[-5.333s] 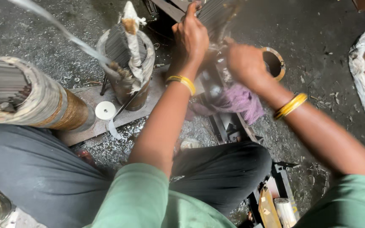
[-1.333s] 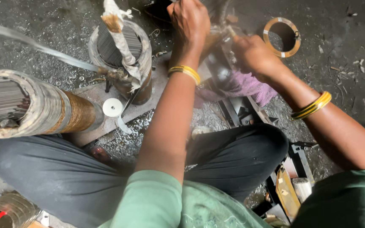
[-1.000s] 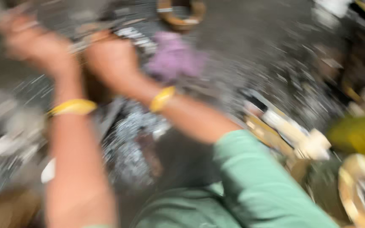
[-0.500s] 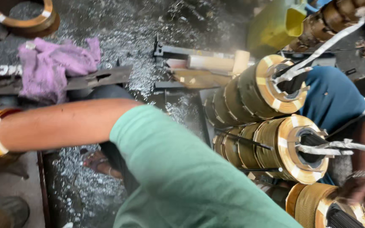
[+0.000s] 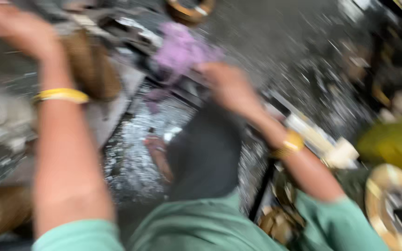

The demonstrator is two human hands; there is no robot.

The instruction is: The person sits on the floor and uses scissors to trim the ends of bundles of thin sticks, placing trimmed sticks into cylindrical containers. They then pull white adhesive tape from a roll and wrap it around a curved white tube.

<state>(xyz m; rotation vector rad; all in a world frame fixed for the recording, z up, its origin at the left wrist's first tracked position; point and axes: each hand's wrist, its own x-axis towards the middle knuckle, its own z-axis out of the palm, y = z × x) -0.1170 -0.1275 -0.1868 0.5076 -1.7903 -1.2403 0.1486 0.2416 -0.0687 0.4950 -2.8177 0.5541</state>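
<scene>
Reaching toward the purple cloth (image 5: 182, 49) at upper centre, the right hand (image 5: 229, 86) is too blurred to tell its grip. Left hand (image 5: 17, 28), upper left, likewise unclear. Sharp metal shavings (image 5: 136, 153) below could cut skin.

We see the left hand (image 5: 17, 28) raised at the far left, with the right hand (image 5: 229, 86) near the middle, just below the cloth (image 5: 180, 49) lying on the floor (image 5: 266, 42). A ring (image 5: 189, 7) lies beyond the cloth at the top edge. A spool (image 5: 396, 204) sits at the lower right, beside the right forearm.
</scene>
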